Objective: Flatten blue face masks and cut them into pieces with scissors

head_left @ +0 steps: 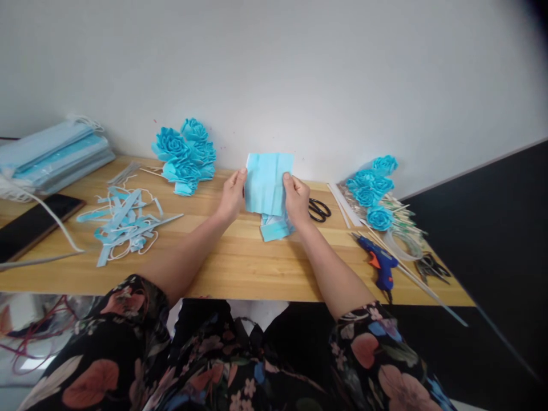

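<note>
Between my two hands a square light-blue sheet of mask fabric (269,181) is held upright above the table, with faint fold lines across it. My left hand (233,193) pinches its left edge. On the opposite edge my right hand (296,194) grips it, thumb in front. Beneath the sheet more blue fabric pieces (274,228) lie on the wood, partly covered by it. Close beside my right hand are the black handles of scissors (319,210); their blades are hidden.
Cut strips and ear loops (124,220) lie left, near a phone (38,222) and stacked face masks (55,151). Blue fabric flowers (186,154) stand at the back, others (370,185) at right. A blue glue gun (379,260) and pliers (431,267) lie near the right edge.
</note>
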{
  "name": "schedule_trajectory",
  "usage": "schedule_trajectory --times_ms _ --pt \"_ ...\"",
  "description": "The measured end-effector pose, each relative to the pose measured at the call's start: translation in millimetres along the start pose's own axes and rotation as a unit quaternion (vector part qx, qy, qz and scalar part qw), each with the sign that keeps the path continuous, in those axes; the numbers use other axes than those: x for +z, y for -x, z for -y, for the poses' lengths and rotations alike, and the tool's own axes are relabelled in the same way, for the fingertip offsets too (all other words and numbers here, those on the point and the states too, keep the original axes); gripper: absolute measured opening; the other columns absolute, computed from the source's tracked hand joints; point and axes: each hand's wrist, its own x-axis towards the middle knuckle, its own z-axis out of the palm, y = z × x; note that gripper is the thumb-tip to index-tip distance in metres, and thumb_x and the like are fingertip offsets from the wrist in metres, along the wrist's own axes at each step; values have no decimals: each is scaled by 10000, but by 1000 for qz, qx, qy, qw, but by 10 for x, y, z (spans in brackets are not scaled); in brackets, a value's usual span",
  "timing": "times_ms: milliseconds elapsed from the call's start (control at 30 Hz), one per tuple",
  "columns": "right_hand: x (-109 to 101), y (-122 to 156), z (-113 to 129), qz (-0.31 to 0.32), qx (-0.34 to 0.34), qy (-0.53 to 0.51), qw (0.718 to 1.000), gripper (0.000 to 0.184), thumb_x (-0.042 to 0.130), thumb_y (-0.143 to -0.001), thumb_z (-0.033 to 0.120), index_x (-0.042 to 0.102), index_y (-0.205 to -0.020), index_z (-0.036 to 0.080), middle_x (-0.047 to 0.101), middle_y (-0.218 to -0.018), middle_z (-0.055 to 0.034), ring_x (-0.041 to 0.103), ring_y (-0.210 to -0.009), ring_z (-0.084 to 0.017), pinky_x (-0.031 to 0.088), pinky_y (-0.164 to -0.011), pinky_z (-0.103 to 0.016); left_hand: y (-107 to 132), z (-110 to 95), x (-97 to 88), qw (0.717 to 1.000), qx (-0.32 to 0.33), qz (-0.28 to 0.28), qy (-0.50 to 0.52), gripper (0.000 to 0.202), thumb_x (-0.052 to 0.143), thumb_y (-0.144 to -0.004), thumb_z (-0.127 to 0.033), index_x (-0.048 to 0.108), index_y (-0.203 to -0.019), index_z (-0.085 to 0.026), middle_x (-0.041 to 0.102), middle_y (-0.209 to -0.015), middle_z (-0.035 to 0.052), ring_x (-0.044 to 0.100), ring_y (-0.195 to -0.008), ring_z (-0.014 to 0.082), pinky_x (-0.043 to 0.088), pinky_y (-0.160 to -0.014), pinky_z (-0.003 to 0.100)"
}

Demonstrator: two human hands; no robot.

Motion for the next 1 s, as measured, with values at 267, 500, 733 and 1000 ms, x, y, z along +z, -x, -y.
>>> schedule_trajectory --times_ms 267,500,733,1000 --pt "-24 -28 -5 -32 -19 40 998 556 466 -894 652 243 -613 228 215 -603 59 238 -588 -93 232 -570 -265 -20 -73 38 998 -22 -29 46 271 725 -776 -369 541 -752 -171 575 -707 -31 493 -626 85 421 -624 211" --pt "-24 -33 4 -44 -23 45 998 553 471 -904 627 234 -605 226 207 -593 63 236 -580 -89 233 -569 -267 -40 -23 6 999 -1 -23 29 227 694 -809 -359 556 -777 -181 573 -688 -32 503 -616 87 429 -618 209" --pt "-28 -71 -82 6 27 -54 998 326 611 -846 550 589 -854 224 339 -574 76 318 -539 -94 275 -530 -250 -55 -44 -30 998 -2 -8 63 511 788 -731 -477 587 -1118 -210 639 -777 4 646 -777 165 495 -695 263" --pt "-67 -128 -89 79 167 -242 953 408 703 -754 394 634 -1130 253 513 -603 68 461 -518 -100 415 -525 -251 -71 -129 -81 983 -121 38 135 345 633 -824 -266 648 -1158 -178 658 -725 20 633 -666 142 521 -650 267"
